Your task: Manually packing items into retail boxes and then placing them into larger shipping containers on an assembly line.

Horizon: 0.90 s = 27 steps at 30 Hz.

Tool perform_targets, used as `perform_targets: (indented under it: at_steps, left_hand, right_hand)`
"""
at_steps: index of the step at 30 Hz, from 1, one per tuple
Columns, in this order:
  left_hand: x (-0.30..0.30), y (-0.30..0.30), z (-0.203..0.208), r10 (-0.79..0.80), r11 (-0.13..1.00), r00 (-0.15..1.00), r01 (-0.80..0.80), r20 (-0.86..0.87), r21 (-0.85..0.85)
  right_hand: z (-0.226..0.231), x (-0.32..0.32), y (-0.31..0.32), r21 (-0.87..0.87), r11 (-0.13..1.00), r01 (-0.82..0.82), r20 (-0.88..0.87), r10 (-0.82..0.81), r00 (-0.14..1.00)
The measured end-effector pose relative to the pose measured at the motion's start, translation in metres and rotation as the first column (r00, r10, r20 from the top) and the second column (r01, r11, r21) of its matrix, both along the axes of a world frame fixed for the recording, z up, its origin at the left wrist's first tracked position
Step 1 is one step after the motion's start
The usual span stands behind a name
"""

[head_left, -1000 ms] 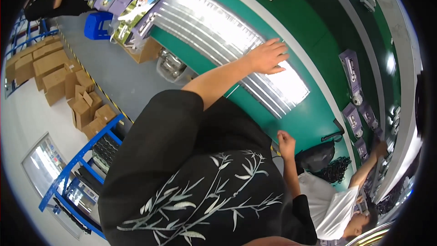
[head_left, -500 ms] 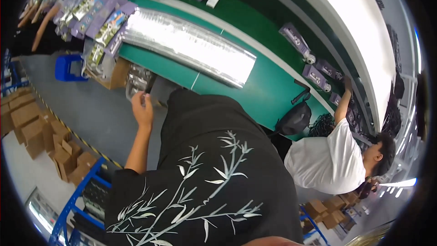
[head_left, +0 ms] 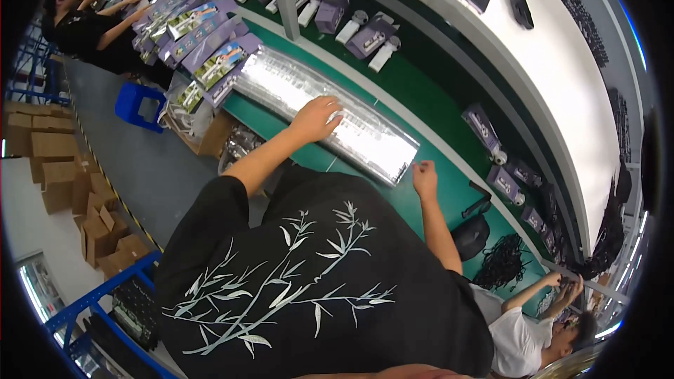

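Note:
A long, shiny silver pack (head_left: 365, 135), apparently covered in clear plastic, lies along the green workbench (head_left: 267, 114) in front of me. My left hand (head_left: 316, 121) rests on the middle of it, fingers stretched over the bright surface. Just off the pack's right end, my right hand (head_left: 425, 179) is closed, its fingers curled together; whatever they may hold is hidden. Left of the pack, purple boxes (head_left: 221, 63) with pictures on them are piled at the bench edge.
An open carton (head_left: 216, 135) and a blue stool (head_left: 133, 107) stand left of the bench. Purple boxes with white devices (head_left: 372, 36) line the green shelf behind. Rightward lie a black bag (head_left: 470, 237) and black cables (head_left: 502, 261). Co-workers sit at the left (head_left: 84, 31) and right (head_left: 523, 340).
My left hand has moved from beside the bench up onto the silver pack. My right hand has come into view near the pack's right end. The view has shifted, showing a left-hand co-worker more fully.

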<state>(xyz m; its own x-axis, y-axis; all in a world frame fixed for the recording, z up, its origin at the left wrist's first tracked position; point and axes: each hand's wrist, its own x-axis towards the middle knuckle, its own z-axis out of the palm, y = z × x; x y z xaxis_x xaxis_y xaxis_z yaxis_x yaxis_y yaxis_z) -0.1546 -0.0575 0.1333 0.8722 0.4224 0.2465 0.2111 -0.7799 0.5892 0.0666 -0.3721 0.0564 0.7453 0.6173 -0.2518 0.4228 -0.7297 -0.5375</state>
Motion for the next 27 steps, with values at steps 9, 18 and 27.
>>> perform_targets:
  at_steps: [9, 18, 27]
  left_hand:
    - [0.036, 0.074, -0.09, -0.051, 0.988, 0.968, 0.084, -0.246, 0.127]
    - [0.051, 0.096, -0.099, -0.151, 0.973, 0.968, 0.182, -0.198, 0.145]
    - [0.111, 0.103, -0.111, 0.077, 0.986, 0.981, -0.102, -0.177, -0.133]
  right_hand:
    - [-0.06, 0.002, 0.006, -0.003, 0.846, 0.534, -0.913, -0.22, 0.343]
    - [-0.054, -0.001, 0.002, -0.023, 0.792, 0.61, -0.816, -0.368, 0.446]
    - [-0.019, 0.141, 0.112, 0.248, 0.795, 0.554, -0.512, -0.378, 0.772]
